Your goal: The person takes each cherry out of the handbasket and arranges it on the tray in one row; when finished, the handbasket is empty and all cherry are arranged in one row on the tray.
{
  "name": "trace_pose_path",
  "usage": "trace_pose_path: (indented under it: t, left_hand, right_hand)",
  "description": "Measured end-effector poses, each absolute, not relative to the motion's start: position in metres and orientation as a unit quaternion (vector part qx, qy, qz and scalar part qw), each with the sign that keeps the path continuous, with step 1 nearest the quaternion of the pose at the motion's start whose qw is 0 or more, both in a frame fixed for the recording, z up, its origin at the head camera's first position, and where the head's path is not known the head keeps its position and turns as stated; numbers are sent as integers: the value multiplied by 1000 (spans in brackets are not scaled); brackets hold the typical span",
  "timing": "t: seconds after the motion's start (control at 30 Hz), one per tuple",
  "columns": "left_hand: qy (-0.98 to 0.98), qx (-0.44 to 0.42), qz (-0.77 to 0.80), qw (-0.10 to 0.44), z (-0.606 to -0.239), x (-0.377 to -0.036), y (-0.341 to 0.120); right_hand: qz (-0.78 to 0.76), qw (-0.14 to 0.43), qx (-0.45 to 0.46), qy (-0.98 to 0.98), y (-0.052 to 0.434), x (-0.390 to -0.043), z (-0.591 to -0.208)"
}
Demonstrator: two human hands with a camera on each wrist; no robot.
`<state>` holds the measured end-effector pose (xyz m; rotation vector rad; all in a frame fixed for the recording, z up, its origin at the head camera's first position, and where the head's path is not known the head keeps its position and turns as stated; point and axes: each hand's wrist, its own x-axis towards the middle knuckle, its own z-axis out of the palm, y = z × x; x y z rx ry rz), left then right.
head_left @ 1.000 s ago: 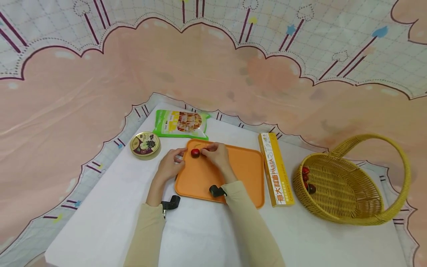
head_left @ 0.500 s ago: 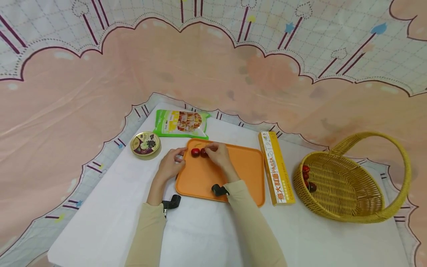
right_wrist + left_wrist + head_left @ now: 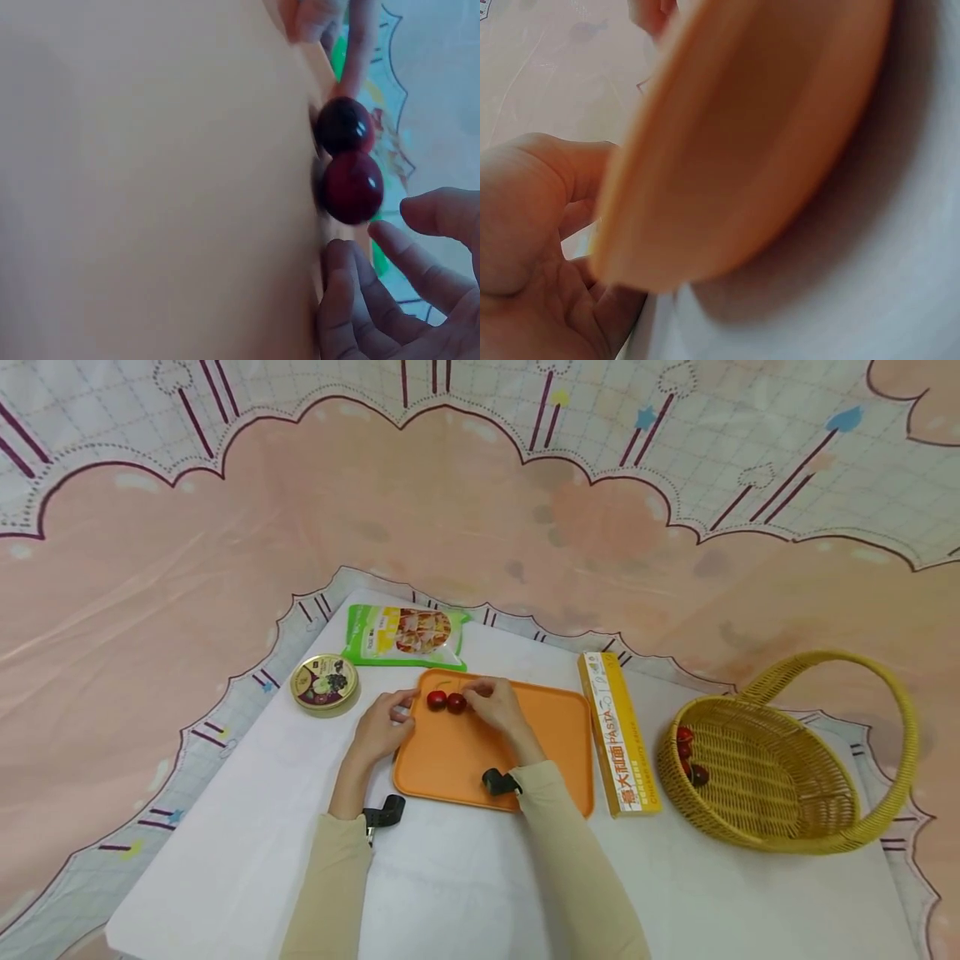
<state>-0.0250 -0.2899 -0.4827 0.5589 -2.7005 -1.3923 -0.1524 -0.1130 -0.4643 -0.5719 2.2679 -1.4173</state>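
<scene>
White table — one tray bearing two cherries

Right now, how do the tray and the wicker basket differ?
The orange tray is smooth and rectangular; the wicker basket is woven and rounded. The tray is shallow; the basket is deeper, with an arched handle. The tray bears two cherries, the basket more. Both hold cherries.

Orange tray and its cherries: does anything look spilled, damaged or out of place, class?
Nothing stands out. Two cherries sit side by side in the orange tray, near its far left corner, with no visible damage; more red fruit lies inside the basket.
</scene>
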Motion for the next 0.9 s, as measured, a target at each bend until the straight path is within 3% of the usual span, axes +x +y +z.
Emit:
trace_pose_path:
  t: [0.27,0.9]
  left_hand:
    - [-871,186,-454,22,-482,-25,-288]
    - [-883,172,-436,29,-483,-26,-287]
  right_hand:
    - [-521,165,-176,819,-70,-174,-444]
    - [-509,101,-108,848,138,-228,-394]
